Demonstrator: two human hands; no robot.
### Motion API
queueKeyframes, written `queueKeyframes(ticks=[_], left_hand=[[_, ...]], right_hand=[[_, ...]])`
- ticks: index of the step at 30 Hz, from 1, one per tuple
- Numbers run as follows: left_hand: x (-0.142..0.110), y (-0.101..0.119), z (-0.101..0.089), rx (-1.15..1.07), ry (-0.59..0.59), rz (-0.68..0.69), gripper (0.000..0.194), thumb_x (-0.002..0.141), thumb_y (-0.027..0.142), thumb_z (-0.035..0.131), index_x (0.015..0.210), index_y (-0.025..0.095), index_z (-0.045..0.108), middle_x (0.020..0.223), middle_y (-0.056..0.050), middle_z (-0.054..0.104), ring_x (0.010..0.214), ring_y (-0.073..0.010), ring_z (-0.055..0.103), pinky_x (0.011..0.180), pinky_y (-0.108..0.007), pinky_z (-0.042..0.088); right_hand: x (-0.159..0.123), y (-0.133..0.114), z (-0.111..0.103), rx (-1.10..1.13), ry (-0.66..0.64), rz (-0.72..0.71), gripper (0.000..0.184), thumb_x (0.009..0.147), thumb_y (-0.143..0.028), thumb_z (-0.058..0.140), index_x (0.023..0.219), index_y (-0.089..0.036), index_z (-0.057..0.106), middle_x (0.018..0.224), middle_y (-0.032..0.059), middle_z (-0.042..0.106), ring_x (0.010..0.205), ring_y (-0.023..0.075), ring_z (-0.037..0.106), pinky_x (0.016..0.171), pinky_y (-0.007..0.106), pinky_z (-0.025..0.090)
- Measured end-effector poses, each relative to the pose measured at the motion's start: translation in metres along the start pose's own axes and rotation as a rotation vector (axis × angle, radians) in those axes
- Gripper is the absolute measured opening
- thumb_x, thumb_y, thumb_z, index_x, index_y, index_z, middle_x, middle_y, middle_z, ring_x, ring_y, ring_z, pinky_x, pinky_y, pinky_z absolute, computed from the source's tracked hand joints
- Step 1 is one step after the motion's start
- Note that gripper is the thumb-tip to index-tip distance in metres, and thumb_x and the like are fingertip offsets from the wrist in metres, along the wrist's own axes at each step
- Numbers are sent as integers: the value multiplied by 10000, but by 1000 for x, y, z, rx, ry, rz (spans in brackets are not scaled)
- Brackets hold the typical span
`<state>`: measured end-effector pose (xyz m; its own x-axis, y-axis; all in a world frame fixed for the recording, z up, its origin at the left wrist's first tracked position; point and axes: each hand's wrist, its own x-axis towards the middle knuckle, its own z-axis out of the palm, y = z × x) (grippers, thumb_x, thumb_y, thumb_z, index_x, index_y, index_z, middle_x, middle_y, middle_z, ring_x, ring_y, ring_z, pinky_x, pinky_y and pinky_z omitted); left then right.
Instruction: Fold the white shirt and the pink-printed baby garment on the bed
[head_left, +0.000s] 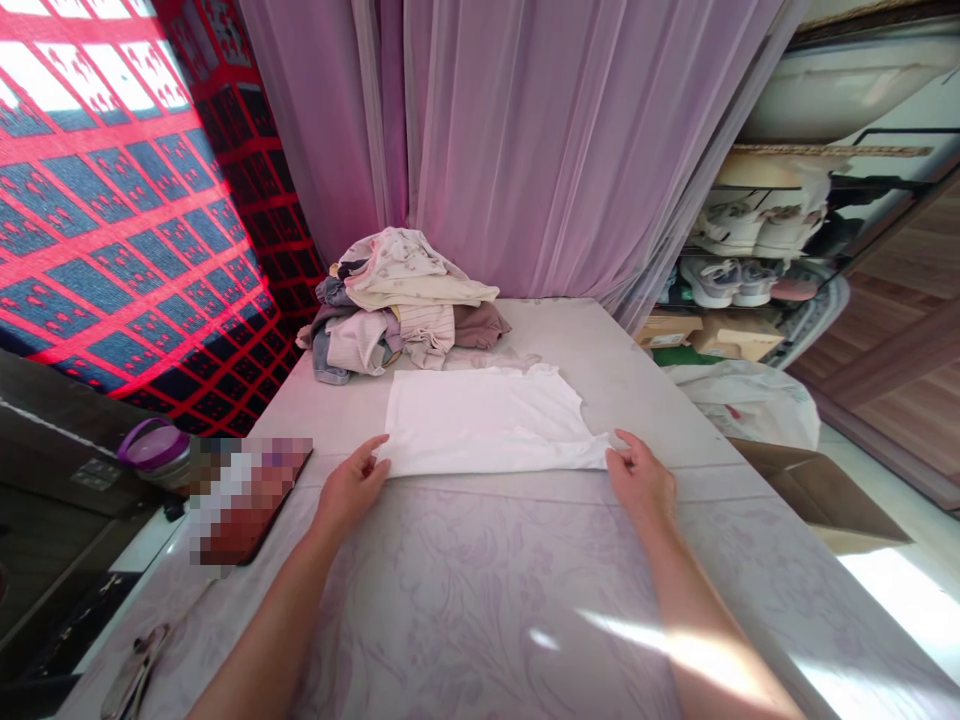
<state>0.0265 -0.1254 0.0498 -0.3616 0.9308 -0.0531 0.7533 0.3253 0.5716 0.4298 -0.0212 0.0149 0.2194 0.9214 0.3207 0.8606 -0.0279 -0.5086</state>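
Note:
A white garment [487, 420] lies flat and folded on the table [480, 600], which has a pale floral cover. My left hand [349, 490] touches the garment's near left corner, fingers loosely spread. At the near right corner my right hand [643, 482] pinches the fabric edge with curled fingers. Behind the garment sits a pile of clothes [397, 310] in pale pink, cream and grey.
A phone-like flat object [247, 495] lies at the table's left edge, with a purple-lidded jar [154, 450] beyond it. Pink curtains [525, 140] hang behind. A shoe rack [757, 250], a plastic bag [750, 400] and a cardboard box [825, 495] stand to the right.

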Motion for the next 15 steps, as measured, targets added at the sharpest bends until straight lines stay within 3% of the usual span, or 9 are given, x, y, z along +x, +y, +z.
queueKeyframes(ticks=[4,8,12,15], left_hand=[[-3,-4,-1,89,-52,79,374,835,343,450,1124,259,673,606,44,525,606,-138,519,581,-252,371],[-8,-2,-5,207,-24,158,333,811,285,490,1066,262,703,786,-15,637,765,-177,587,699,-294,449],[-6,9,-4,323,137,264,290,813,263,503,1009,246,716,1169,-76,640,1068,-255,575,938,-397,455],[1,24,9,323,63,472,359,900,300,409,1134,207,665,1292,-83,606,1210,-245,521,1061,-407,385]], right_hand=[[-3,-1,-1,-60,-60,5,428,809,-341,480,1197,-205,600,748,19,695,723,214,604,746,352,407],[-6,-6,-4,-128,-36,-45,440,785,-302,512,1206,-200,588,937,59,712,877,259,602,816,396,399],[-10,-22,-9,-57,127,-282,352,823,-261,473,1125,-185,638,1108,104,664,1025,261,565,872,387,399],[-14,-42,-7,-20,55,-487,268,871,-293,473,1007,-215,690,1066,82,671,1005,230,568,887,355,397]])
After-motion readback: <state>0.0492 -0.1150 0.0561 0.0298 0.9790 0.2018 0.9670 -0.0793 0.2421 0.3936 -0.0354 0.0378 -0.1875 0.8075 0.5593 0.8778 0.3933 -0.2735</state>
